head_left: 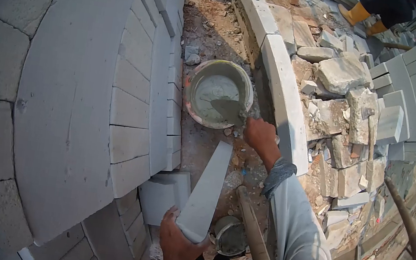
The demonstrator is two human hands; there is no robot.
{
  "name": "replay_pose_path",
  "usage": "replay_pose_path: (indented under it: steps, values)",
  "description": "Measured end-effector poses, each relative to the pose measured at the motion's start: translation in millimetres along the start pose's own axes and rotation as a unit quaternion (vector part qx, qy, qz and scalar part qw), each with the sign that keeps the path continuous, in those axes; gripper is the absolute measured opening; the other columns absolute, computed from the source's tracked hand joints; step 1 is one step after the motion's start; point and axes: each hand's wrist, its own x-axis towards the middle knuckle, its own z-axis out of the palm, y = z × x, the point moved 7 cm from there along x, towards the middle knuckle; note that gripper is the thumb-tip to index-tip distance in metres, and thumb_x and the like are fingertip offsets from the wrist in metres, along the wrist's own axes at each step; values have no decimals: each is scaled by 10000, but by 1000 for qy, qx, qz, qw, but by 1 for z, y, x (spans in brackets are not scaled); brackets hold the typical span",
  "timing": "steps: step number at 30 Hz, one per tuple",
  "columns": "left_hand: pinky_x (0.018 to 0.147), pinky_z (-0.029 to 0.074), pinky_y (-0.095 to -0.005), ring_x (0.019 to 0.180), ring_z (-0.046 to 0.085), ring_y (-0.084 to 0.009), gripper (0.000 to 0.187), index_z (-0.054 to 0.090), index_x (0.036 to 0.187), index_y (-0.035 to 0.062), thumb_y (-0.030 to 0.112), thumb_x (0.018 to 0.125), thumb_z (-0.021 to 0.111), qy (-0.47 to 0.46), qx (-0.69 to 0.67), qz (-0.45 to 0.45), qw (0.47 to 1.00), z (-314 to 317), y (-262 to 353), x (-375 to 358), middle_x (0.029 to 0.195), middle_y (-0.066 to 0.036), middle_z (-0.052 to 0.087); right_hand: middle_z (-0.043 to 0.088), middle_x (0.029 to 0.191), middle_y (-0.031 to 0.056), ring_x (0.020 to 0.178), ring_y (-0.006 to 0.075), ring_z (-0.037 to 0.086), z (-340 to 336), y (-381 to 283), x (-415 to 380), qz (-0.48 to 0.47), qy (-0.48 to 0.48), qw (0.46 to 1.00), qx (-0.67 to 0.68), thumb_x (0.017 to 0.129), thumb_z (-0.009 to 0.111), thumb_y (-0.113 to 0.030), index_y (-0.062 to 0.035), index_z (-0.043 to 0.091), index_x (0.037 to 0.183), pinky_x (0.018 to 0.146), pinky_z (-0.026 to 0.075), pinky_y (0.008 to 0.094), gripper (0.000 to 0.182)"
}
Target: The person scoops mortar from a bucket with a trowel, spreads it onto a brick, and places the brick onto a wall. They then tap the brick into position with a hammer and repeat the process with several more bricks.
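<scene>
My right hand (261,139) is closed around the handle of a trowel (227,110). The trowel's grey blade reaches over the rim into a round bucket (189,97), which has wet grey mortar (213,87) inside. Low in the view, my left hand (177,244) grips the near end of a long pale lightweight concrete block (208,189). The block is tilted, its far end pointing toward the bucket. Another pale block (164,194) lies just left of it. A smaller bucket (231,237) with grey contents stands below, near my legs.
Stacked pale blocks (76,85) fill the left side. A low block wall (284,95) runs along the right of the bucket, with broken rubble (341,71) beyond. A wooden pole (256,238) slants beside my right arm. Another person's yellow boots (356,14) show at top right.
</scene>
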Motion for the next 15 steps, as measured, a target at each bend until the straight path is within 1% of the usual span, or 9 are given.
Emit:
replay_pose_path:
  steps: [2,3,5,6,8,11,12,14,15]
  values:
    - [1052,383,-481,1195,507,-410,957,342,1334,-86,214,593,867,-41,3,-37,998,4,-14,-5,1279,-256,467,736,888,144,770,305,727,23,-16,51,5,-18,1000,-23,869,614,-190,-101,738,900,654,558,446,156]
    - [1028,415,-459,1182,532,-365,849,388,1346,8,297,671,814,-34,9,-41,999,2,-15,-10,1268,-215,515,739,887,134,772,284,731,34,-26,70,8,-26,999,-35,872,605,-177,-115,750,892,646,558,431,158]
    - [980,480,-416,1155,580,-276,647,478,1369,196,462,826,708,-20,19,-47,999,1,-21,-16,1247,-132,612,739,879,132,808,289,732,57,-43,96,25,-16,996,-87,866,596,-165,-118,742,866,668,562,421,154]
    - [971,483,-422,1143,583,-285,686,480,1353,173,434,774,739,-17,15,-48,999,3,-29,-13,1221,-134,614,738,875,132,825,292,733,70,-48,108,33,-12,993,-113,863,591,-159,-120,739,854,680,565,416,153]
    - [953,489,-433,1119,590,-302,767,484,1321,128,378,669,801,-13,7,-57,998,4,-43,-14,1169,-138,618,739,892,146,837,299,731,102,-56,123,15,-56,997,-49,847,606,-175,-110,744,864,709,567,430,154]
    - [926,499,-451,1084,599,-328,893,490,1273,60,294,511,893,-9,-7,-78,997,-1,-57,-18,1091,-143,625,734,917,172,864,331,720,123,-62,123,-18,-116,993,16,819,634,-218,-80,745,911,765,560,455,199]
    - [930,495,-461,1091,592,-336,901,488,1277,59,295,509,897,-27,-15,-99,995,-1,-60,-18,1105,-152,616,731,925,181,874,345,715,122,-59,122,-31,-132,990,30,809,645,-235,-68,744,932,786,556,464,230]
    - [938,487,-480,1105,578,-353,916,485,1284,57,299,506,904,-62,-35,-137,988,0,-64,-18,1133,-168,599,719,939,206,902,386,694,118,-35,117,0,-158,983,89,786,658,-262,-46,729,973,822,543,472,294]
    - [947,479,-490,1113,569,-366,938,476,1293,50,302,500,909,-22,-33,-85,996,-3,-62,-18,1156,-182,585,713,945,219,917,407,684,115,-22,114,16,-169,978,119,775,665,-275,-35,722,993,841,536,476,330]
